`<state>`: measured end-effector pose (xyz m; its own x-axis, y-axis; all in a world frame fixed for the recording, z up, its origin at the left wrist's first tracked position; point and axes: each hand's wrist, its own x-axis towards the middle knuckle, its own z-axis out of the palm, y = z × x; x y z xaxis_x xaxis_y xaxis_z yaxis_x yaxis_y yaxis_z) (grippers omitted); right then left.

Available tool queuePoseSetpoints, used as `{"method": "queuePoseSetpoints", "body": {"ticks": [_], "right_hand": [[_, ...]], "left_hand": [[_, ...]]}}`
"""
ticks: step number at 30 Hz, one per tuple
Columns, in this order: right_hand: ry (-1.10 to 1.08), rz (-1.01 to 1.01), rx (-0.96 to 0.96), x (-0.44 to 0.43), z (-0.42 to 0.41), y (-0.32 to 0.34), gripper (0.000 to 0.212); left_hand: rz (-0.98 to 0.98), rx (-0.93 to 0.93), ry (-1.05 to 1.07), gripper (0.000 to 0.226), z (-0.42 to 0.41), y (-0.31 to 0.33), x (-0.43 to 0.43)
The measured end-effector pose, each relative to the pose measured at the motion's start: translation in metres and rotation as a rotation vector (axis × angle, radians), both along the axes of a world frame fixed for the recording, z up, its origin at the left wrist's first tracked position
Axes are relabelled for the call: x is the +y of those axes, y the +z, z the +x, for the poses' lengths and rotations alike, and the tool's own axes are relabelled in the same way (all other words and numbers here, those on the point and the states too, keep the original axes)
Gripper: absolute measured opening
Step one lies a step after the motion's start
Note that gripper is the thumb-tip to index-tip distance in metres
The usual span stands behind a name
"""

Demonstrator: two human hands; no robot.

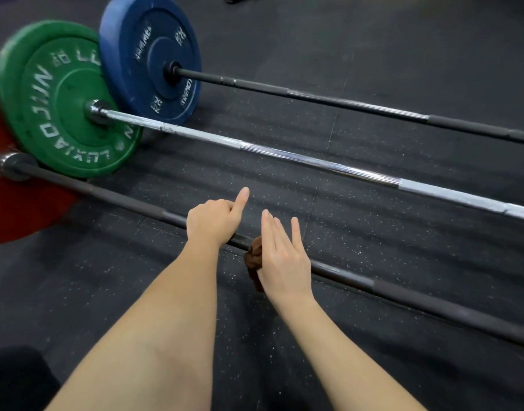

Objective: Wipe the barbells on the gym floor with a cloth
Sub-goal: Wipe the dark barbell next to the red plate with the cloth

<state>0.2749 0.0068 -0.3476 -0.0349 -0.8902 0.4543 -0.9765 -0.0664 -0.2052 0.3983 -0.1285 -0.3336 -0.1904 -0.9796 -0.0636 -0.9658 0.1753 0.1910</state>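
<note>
A: Down at the near black barbell [403, 295] — lying on the speckled floor [373, 54], running from nine o'clock across to four o'clock.

B: Gripping it with the left hand [211, 222], just left of centre. Knuckles curled over the shaft, index finger poking straight out toward one o'clock.

A: Pressing the brown cloth [254, 256] onto that same bar with the right hand [284, 256], at three o'clock of the left one. Fingers flat and straight, no clench — just bunching the cloth between palm and shaft.

B: So, cloth touching the bar, with a tail hanging toward six o'clock beside the wrist.

A: Further out toward twelve o'clock, the chrome barbell [314, 161], well apart from the near one, carrying a green plate [47, 114] up at ten o'clock.

B: Behind that, the far black barbell [343, 103] with a blue plate [142, 40] at eleven o'clock, overlapping the green one's edge.

A: And a red disc [17, 209] at nine o'clock, cut off by the frame edge, under the near bar's steel collar. Plate or floor marking, hard to tell.
</note>
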Motion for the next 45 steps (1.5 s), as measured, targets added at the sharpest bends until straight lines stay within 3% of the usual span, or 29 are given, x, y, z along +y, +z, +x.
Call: {"method": "queuePoseSetpoints", "body": {"ticks": [3,8,12,16,19,23,27,32,36,45], "right_hand": [[-0.034,-0.042,0.059,0.022,-0.024,-0.006,0.068],[-0.159,-0.066,0.131,0.067,-0.079,-0.012,0.087],[-0.132,-0.066,0.096,0.070,-0.086,-0.015,0.095],[-0.100,-0.174,0.064,0.052,-0.067,-0.019,0.075],[-0.077,-0.212,0.038,0.039,-0.050,-0.019,0.058],[-0.119,-0.277,0.090,0.038,-0.055,-0.021,0.057],[-0.204,-0.274,0.149,0.065,-0.087,-0.024,0.068],[-0.351,-0.181,0.193,0.098,-0.129,-0.024,0.084],[-0.322,-0.168,0.206,0.092,-0.125,-0.024,0.091],[-0.230,-0.191,0.230,0.086,-0.112,-0.025,0.067]], "left_hand": [[0.015,-0.012,0.017,0.103,0.001,-0.001,-0.002],[0.042,-0.051,0.009,0.107,-0.001,-0.002,-0.004],[0.093,-0.033,-0.013,0.098,-0.006,0.009,0.010],[0.067,0.039,-0.112,0.086,-0.031,0.022,0.042],[0.023,0.091,-0.229,0.094,-0.059,0.023,0.052],[0.054,0.006,-0.304,0.058,-0.090,0.021,0.056],[0.103,0.116,-0.254,0.081,-0.098,0.014,0.053],[0.214,0.038,-0.294,0.094,-0.099,0.014,0.049],[0.215,0.016,-0.338,0.100,-0.097,0.013,0.053],[0.223,0.027,-0.377,0.092,-0.112,0.024,0.083]]}}
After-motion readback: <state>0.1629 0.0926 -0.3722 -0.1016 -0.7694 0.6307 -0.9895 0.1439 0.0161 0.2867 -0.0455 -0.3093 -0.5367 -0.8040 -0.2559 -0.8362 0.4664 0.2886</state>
